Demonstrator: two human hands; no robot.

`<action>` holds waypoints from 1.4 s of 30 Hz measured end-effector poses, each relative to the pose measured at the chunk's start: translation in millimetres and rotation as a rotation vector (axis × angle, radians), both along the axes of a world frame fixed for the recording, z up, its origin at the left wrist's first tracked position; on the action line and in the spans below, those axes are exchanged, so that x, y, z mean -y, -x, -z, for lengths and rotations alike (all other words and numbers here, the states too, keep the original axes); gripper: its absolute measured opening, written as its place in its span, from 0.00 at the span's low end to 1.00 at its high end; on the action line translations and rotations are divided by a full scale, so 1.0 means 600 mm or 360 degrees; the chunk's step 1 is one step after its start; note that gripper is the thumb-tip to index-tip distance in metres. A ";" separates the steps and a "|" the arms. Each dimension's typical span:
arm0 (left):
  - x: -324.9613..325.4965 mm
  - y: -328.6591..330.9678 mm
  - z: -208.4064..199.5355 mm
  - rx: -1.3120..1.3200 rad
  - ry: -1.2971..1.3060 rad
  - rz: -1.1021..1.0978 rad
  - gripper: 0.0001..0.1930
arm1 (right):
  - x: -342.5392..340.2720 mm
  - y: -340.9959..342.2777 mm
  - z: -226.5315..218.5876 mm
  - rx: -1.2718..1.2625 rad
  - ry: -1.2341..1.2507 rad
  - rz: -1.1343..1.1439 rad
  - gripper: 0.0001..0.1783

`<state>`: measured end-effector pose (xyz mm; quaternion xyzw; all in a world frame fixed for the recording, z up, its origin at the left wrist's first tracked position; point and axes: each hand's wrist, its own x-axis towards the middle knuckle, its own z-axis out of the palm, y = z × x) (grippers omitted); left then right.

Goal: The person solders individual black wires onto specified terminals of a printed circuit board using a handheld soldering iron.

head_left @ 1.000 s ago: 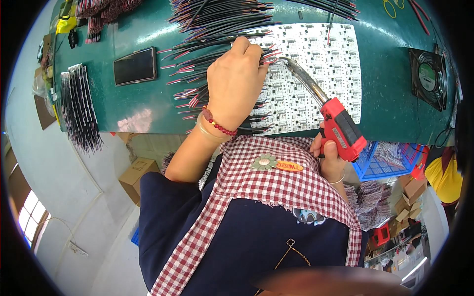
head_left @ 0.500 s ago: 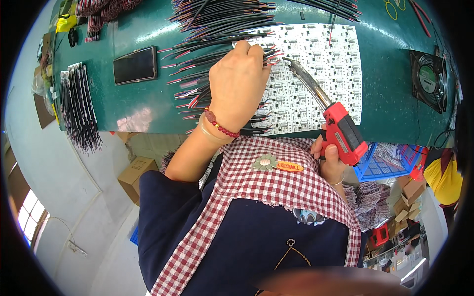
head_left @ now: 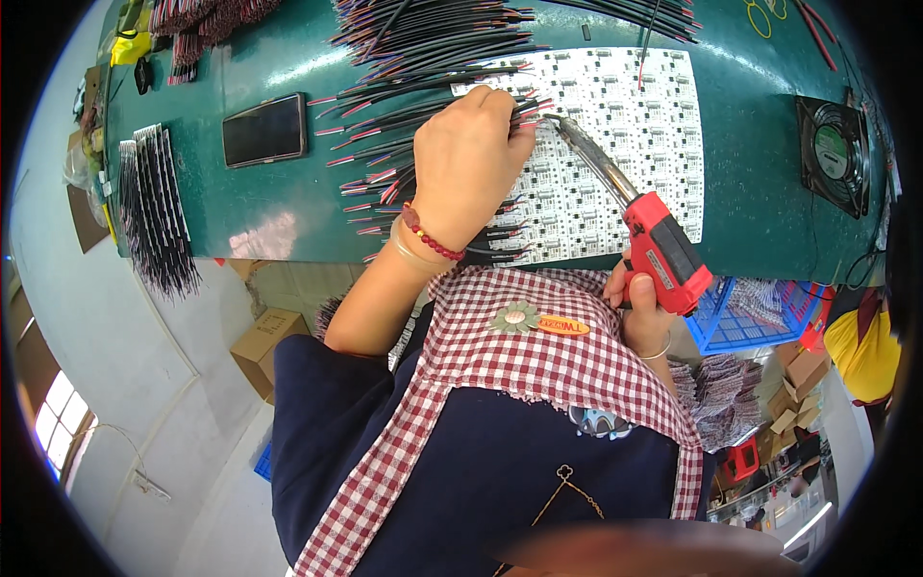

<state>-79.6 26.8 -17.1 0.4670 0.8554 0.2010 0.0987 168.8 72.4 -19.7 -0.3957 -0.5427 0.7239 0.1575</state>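
Note:
My left hand [head_left: 466, 163] is closed, knuckles up, over the left edge of a white circuit-board sheet [head_left: 663, 144] with rows of small dark parts. It pinches a black cable whose stripped red and white wire ends [head_left: 540, 104] stick out past the fingers onto the sheet; the fingertips themselves are hidden. In my right hand [head_left: 642, 306] is a red and black soldering gun [head_left: 668, 252], gripped by its handle. The gun's tip points up and left, right beside those wire ends. More black cables [head_left: 380, 123] lie in a row under and around my left hand.
A phone [head_left: 264, 130] lies on the green table [head_left: 750, 192], with finished-looking wired strips [head_left: 159, 207] farther left. Cable bundles [head_left: 433, 29] are piled along the far side. A small black fan [head_left: 835, 154] stands at the right. Below the table edge is a blue crate [head_left: 745, 322].
My left hand has shifted slightly right. The soldering gun has moved a little left, its tip now closer to the wire ends.

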 end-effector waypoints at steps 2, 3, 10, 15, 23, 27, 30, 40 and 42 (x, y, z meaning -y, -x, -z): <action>-0.001 0.001 -0.001 0.0041 -0.0007 -0.0021 0.09 | 0.000 0.002 0.000 -0.0031 0.0013 0.0022 0.25; -0.003 0.001 -0.002 0.0056 0.0008 -0.0037 0.09 | 0.000 0.002 0.000 -0.0031 0.0014 0.0021 0.25; -0.009 0.007 -0.002 0.0110 0.0053 -0.0075 0.11 | 0.001 0.002 0.000 0.0010 -0.0015 0.0043 0.31; -0.011 0.007 0.002 0.0118 0.0071 -0.0070 0.11 | 0.003 0.001 0.002 0.0026 0.0017 0.0097 0.33; -0.011 0.009 -0.007 0.0117 0.0126 -0.0066 0.10 | 0.004 0.001 -0.001 -0.0010 0.0002 0.0129 0.34; -0.008 0.011 -0.011 0.0109 0.0077 -0.0019 0.09 | 0.001 -0.004 -0.003 -0.0055 -0.0010 0.0170 0.34; -0.007 0.016 -0.029 0.0016 -0.0127 -0.0112 0.09 | -0.001 -0.011 -0.005 -0.0065 -0.0058 0.0190 0.35; 0.018 -0.017 -0.019 0.0473 -0.0103 0.0020 0.07 | -0.011 -0.046 0.003 -0.0206 0.0052 0.0213 0.37; 0.019 -0.018 -0.008 0.0301 0.0004 -0.0046 0.08 | -0.007 -0.051 0.008 -0.0100 0.0083 0.0118 0.38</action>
